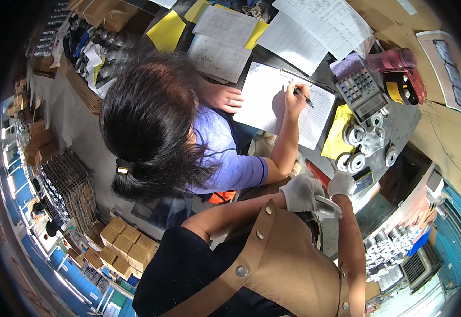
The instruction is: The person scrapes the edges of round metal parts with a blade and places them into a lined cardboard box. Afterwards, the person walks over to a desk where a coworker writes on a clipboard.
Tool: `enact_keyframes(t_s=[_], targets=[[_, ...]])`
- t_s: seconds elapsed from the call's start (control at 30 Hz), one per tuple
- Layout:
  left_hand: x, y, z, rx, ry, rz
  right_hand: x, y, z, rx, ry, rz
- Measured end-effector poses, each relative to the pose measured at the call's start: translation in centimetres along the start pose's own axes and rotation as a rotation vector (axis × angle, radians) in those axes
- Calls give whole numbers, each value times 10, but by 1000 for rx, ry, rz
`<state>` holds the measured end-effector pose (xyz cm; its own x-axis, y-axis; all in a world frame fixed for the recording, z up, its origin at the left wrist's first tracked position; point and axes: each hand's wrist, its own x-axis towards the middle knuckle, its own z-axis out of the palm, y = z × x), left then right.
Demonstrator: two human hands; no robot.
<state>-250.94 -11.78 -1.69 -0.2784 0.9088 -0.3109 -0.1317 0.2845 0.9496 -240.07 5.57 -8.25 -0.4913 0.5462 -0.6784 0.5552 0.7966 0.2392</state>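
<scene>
My left hand (300, 194), in a white glove, is closed round a grey, rounded metal part (326, 207), held in front of my apron. Its far side is hidden. My right hand (341, 185), also gloved, is at the table edge with its fingers curled; whatever may be in them does not show. Just right of it lies a dark phone (363, 181). Beyond that hand, several metal rings (356, 162) lie on the table, some touching a yellow sheet (338, 134). A clear plastic bag (371, 142) sits among them.
A co-worker at my left writes with a pen (305, 99) on a clipboard sheet (262, 98). A calculator (361, 89), a pink bottle (394, 59) and a tape roll (407, 94) stand at the back right. Papers (304, 39) cover the far table. Cartons (127, 243) are stacked lower left.
</scene>
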Motion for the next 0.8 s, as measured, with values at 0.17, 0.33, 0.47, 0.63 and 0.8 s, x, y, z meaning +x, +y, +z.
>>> enact_keyframes(t_s=[0.17, 0.33, 0.47, 0.63, 0.8], targets=[[-3, 4, 2, -17, 9, 4, -2, 0, 1, 5, 5, 8], [-5, 5, 5, 30, -23, -33, -2, 3, 6, -2, 27, 0], [-6, 1, 10, 57, 13, 40, 0, 7, 11, -8, 54, -29], [-7, 0, 21, 40, 47, 29, -3, 10, 7, -31, 10, -87], [-8, 12, 30, 10, 122, 43, -4, 16, 18, -9, 55, -72]])
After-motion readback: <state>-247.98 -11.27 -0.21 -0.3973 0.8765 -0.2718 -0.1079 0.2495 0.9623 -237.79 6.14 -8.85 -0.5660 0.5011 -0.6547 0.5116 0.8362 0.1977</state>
